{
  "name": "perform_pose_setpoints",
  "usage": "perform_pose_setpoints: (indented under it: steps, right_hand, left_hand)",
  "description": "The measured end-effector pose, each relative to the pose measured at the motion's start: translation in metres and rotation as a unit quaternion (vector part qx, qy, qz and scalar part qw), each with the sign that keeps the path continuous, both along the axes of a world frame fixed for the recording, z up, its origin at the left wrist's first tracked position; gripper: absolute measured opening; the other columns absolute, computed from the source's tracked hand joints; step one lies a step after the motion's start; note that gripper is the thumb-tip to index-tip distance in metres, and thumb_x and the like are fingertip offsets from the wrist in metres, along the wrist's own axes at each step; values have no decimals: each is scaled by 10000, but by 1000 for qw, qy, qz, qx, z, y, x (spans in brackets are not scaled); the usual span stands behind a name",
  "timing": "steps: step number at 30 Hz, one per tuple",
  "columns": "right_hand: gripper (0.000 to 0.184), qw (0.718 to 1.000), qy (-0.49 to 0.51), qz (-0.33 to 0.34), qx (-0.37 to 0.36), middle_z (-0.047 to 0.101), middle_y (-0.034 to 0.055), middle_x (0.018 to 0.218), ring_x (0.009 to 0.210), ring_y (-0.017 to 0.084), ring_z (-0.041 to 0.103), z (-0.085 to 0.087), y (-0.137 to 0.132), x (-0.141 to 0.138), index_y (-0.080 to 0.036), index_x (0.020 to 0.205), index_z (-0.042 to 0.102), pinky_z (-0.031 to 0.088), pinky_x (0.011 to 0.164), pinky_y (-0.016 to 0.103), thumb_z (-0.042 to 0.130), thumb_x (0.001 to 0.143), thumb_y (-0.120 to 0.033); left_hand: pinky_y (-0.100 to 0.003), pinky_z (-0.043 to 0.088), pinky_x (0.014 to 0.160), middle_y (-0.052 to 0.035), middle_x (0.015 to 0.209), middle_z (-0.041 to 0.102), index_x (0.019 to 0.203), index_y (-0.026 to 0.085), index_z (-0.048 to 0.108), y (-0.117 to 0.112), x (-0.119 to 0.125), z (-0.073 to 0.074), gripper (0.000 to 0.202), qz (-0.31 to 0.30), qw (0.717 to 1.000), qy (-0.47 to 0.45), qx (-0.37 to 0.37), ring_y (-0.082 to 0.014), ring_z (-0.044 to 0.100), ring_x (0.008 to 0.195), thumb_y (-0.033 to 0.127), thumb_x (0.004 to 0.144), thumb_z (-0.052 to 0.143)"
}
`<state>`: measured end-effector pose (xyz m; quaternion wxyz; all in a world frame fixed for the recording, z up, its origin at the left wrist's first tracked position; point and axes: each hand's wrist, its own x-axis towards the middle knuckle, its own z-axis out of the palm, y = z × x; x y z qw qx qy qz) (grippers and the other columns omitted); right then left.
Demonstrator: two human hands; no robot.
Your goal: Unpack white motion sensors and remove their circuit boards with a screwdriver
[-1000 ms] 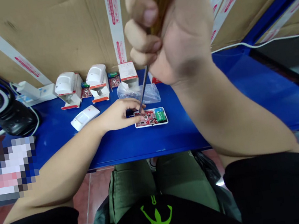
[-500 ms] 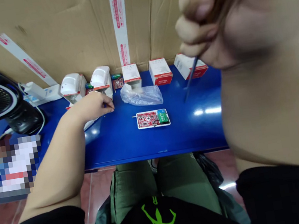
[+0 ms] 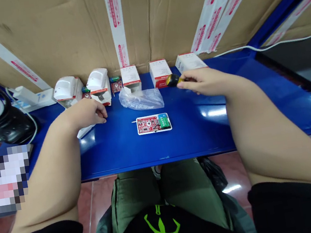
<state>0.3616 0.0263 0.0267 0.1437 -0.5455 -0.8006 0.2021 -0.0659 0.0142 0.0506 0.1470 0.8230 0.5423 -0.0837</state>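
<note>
In my right hand is a screwdriver, its black and yellow handle pointing left in front of the boxes at the back. My left hand hovers over the left part of the blue table, its fingers curled together; whatever may be between them is hidden. Below that hand lies a white plastic piece, partly covered by the wrist. Between and below the hands, a white device casing lies face up with a red circuit board and a green battery in it.
Behind lie a clear plastic bag, white and red boxes and another circuit board. White domed sensor housings sit on boxes at left. A black fan stands far left; a cardboard wall closes the back.
My right hand has come down from high near the camera to just above the table, with the screwdriver in it. My left hand stays near the same place.
</note>
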Motion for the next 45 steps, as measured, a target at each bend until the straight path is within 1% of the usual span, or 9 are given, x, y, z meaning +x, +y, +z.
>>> perform_pose_setpoints:
  steps: [3, 6, 13, 17, 21, 31, 37, 41, 45]
  right_hand:
    - [406, 997, -43, 23, -57, 717, 60, 814, 755, 266, 627, -2, 4, 7, -284, 879, 722, 456, 705, 423, 673, 945, -682]
    - [381, 993, -54, 37, -95, 781, 59, 864, 786, 269, 681, -10, 10, 15, -291, 867, 772, 473, 695, 425, 732, 907, -668]
    - [405, 1000, -21, 18, -1, 728, 69, 878, 803, 263, 647, -6, 2, 11, -269, 942, 762, 515, 732, 442, 908, 792, -616]
    - [507, 990, 41, 137, -9, 767, 67, 967, 879, 267, 674, 4, -24, -19, -267, 1050, 807, 558, 799, 438, 905, 821, -709]
    - [454, 975, -7, 222, -30, 808, 78, 1089, 947, 272, 729, 0, -43, -52, -229, 1164, 844, 590, 890, 434, 951, 815, -500]
    - [372, 973, -54, 223, 38, 770, 137, 1240, 1140, 347, 745, -5, -61, -67, -195, 1222, 800, 600, 1063, 496, 828, 857, -258]
    - [429, 969, 107, 223, 21, 692, 102, 1252, 1008, 268, 690, -4, -64, -69, -239, 1176, 706, 615, 906, 431, 797, 757, -249]
    - [489, 965, 200, 163, -37, 691, 13, 997, 819, 208, 663, -1, -63, -71, -271, 1214, 606, 556, 740, 376, 777, 757, -304]
    - [535, 949, 264, 129, -116, 644, -36, 891, 709, 191, 661, -6, -64, -82, -291, 1211, 508, 521, 646, 352, 736, 726, -291]
  left_hand:
    - [-335, 544, 826, -47, 976, 847, 967, 189, 848, 0, 1, -2, 197, -52, 995, -32, 72, -201, 695, 806, 257, 848, 707]
    - [-388, 593, 885, -70, 1002, 836, 1013, 208, 827, -6, 15, -11, 216, -159, 958, -169, 168, -230, 741, 889, 296, 935, 646]
    - [-476, 639, 1096, -160, 1267, 827, 1274, 177, 783, -31, 69, -41, 348, -330, 891, -288, 119, -314, 796, 1177, 453, 1063, 768]
    - [-485, 633, 1117, -173, 1319, 820, 1368, 173, 752, -33, 76, -51, 393, -331, 900, -266, 101, -333, 796, 1218, 382, 1041, 813]
    - [-453, 641, 1066, -142, 1240, 836, 1377, 165, 737, -32, 79, -56, 424, -306, 910, -265, 93, -313, 808, 1138, 323, 996, 834]
    - [-440, 640, 1020, -125, 1219, 842, 1321, 165, 754, -34, 82, -57, 480, -271, 922, -257, 101, -319, 811, 1126, 335, 895, 896]
    - [-426, 642, 958, -125, 1164, 832, 1262, 162, 733, -33, 83, -58, 514, -254, 926, -263, 92, -318, 812, 1043, 365, 842, 949]
    - [-430, 644, 979, -130, 1269, 814, 1414, 188, 665, -34, 82, -58, 697, -227, 926, -288, 88, -324, 812, 1089, 378, 814, 966]
    - [-403, 625, 875, -96, 1142, 794, 1451, 180, 605, -35, 82, -59, 779, -211, 927, -301, 78, -311, 807, 993, 401, 796, 966]
